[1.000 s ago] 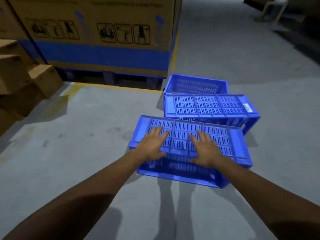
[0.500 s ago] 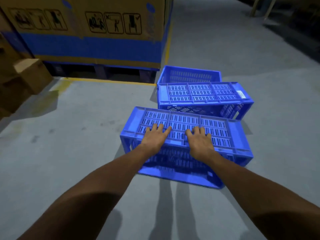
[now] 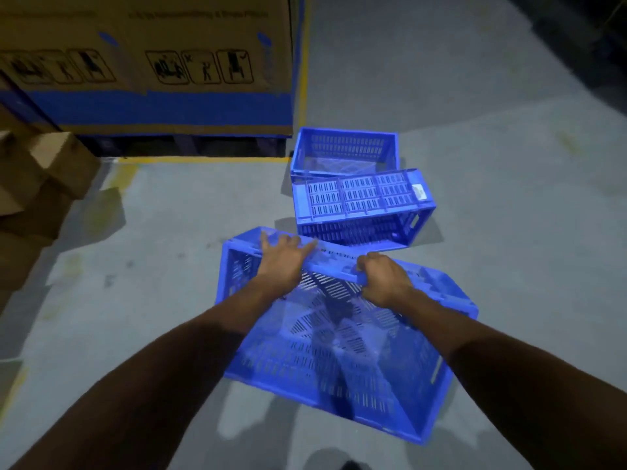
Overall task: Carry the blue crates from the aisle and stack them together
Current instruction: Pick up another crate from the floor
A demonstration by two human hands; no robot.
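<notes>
A blue slatted crate (image 3: 339,354) is tipped toward me, so I look into its open inside. My left hand (image 3: 281,262) lies over its far rim with the fingers spread, and my right hand (image 3: 383,279) is curled around the same rim. Behind it a second blue crate (image 3: 363,201) lies on its side on the floor. A third blue crate (image 3: 342,150) stands upright just beyond that one.
A large cardboard box with a blue band (image 3: 152,69) sits on a pallet at the back left, edged by a yellow floor line (image 3: 203,160). Stacked brown cartons (image 3: 37,184) stand at the left. Grey concrete floor (image 3: 509,164) stretches to the right.
The near crate lay with its slatted face up under my flat palms. Now both hands hold its far rim and it has tipped toward me, showing its inside.
</notes>
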